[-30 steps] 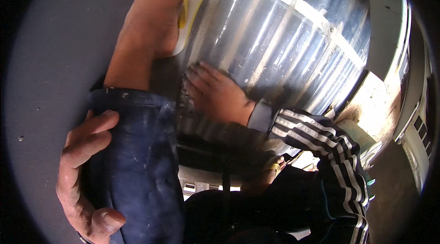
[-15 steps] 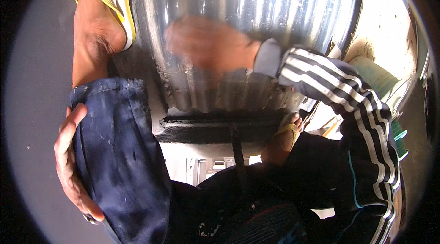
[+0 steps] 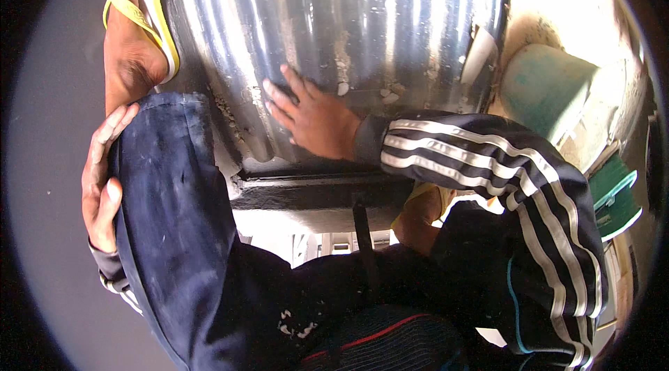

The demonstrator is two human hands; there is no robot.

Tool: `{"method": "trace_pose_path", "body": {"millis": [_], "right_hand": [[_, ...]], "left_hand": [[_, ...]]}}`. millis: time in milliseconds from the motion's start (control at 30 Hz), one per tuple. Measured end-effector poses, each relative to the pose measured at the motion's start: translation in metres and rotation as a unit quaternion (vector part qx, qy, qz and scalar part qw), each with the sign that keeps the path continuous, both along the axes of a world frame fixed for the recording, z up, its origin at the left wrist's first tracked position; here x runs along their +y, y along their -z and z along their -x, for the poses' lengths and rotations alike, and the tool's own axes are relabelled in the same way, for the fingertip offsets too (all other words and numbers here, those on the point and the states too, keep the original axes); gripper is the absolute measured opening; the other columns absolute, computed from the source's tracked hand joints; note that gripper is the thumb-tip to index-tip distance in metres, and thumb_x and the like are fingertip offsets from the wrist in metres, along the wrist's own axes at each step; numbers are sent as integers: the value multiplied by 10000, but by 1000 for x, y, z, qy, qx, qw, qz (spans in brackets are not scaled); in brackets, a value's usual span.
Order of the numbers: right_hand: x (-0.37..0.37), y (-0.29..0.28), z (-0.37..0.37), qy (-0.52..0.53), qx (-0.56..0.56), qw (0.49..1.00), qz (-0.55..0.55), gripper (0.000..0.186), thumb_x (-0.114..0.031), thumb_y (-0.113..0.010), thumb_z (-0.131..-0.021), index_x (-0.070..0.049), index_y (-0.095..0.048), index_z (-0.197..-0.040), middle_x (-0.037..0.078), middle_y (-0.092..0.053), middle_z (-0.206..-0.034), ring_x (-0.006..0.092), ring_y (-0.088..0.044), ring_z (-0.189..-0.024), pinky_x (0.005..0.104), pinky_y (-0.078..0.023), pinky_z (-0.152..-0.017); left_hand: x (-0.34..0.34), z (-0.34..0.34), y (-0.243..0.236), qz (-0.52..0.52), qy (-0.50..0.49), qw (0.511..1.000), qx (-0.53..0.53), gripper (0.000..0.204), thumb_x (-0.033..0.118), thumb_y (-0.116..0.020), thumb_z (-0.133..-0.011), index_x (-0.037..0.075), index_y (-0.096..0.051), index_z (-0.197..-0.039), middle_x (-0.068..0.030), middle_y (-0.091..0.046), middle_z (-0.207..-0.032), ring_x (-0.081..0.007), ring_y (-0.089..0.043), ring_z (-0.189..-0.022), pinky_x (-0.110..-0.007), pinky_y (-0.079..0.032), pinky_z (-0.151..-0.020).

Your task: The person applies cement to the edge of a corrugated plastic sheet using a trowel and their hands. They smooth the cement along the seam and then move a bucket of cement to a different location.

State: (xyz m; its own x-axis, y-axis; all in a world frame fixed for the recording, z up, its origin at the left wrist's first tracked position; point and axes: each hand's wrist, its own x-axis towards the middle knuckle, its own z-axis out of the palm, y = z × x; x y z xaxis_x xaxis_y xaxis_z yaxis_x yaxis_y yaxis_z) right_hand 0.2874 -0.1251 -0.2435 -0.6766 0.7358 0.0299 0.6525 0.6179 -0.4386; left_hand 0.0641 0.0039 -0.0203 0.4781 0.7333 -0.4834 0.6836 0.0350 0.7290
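Note:
My right hand (image 3: 317,118) has its fingers spread, palm down, over the lower part of a shiny corrugated sheet (image 3: 306,15). It appears to touch the ridges, though contact is hard to confirm. Whitish flakes (image 3: 341,87) and crumbs lie in the grooves around it, with more grit along the sheet's left edge. Nothing is visible in that hand. My left hand (image 3: 103,172) rests along the outer side of my dark blue trouser leg (image 3: 174,197), fingers stretched out and thumb apart, holding no object.
Right of the sheet stand a pale green bucket (image 3: 547,85) and a darker green container (image 3: 617,197). A pale curved piece (image 3: 479,55) lies at the sheet's right edge. A dark ledge (image 3: 313,193) runs along the near end. My yellow-strapped sandal (image 3: 150,22) is on the left.
My right hand has slowed from a blurred sweep and sits nearer the sheet's lower end, fingers spread. My left hand has shifted up along the trouser leg. The whole view has shifted slightly.

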Motion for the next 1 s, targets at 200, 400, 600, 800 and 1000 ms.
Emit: {"method": "trace_pose_path", "body": {"millis": [200, 400, 600, 800, 1000], "right_hand": [[11, 8, -23, 51, 9, 993, -109, 545, -393, -520, -857, 23, -493, -1208, 222, -477, -1235, 368, -433, -1183, 473, -318, -1031], [40, 5, -49, -21, -138, 985, -99, 483, -372, -362, -937, 13, -532, -1174, 174, -507, -1241, 294, -372, -1256, 452, -220, -1088], [-34, 17, -33, -174, -175, 969, -17, 467, -282, -364, -944, 44, -410, -1274, 208, -416, -1336, 306, -373, -1269, 425, -226, -1104], [46, 7, -31, -42, -95, 990, -92, 459, -227, -361, -933, 71, -390, -1281, 226, -417, -1325, 319, -358, -1275, 434, -223, -1101], [45, 1, -43, -112, -274, 950, -96, 545, -318, -334, -940, 43, -310, -1347, 198, -331, -1401, 314, -287, -1321, 409, -159, -1122]], "left_hand": [[-5, -9, 26, 44, -103, 989, -98, 596, 314, -464, -876, -99, -360, -1294, -225, -441, -1302, -289, -382, -1253, -364, -205, -1078], [-69, -1, -23, 2, -277, 944, -182, 537, 284, -428, -918, -94, -362, -1293, -224, -438, -1309, -284, -388, -1249, -356, -204, -1080], [-178, -17, -133, -520, -208, 802, 207, 373, 109, -451, -925, -39, -416, -1266, -216, -446, -1308, -330, -407, -1242, -436, -312, -1056], [-284, 40, -227, -669, -105, 426, 600, 417, 259, -628, -846, 34, -527, -1183, -188, -502, -1246, -319, -433, -1209, -473, -326, -1035], [-289, 121, -187, -585, -148, 368, 707, 827, 647, -489, -799, 134, -259, -1406, -186, -204, -1448, -349, -165, -1353, -521, -176, -1079]]}}
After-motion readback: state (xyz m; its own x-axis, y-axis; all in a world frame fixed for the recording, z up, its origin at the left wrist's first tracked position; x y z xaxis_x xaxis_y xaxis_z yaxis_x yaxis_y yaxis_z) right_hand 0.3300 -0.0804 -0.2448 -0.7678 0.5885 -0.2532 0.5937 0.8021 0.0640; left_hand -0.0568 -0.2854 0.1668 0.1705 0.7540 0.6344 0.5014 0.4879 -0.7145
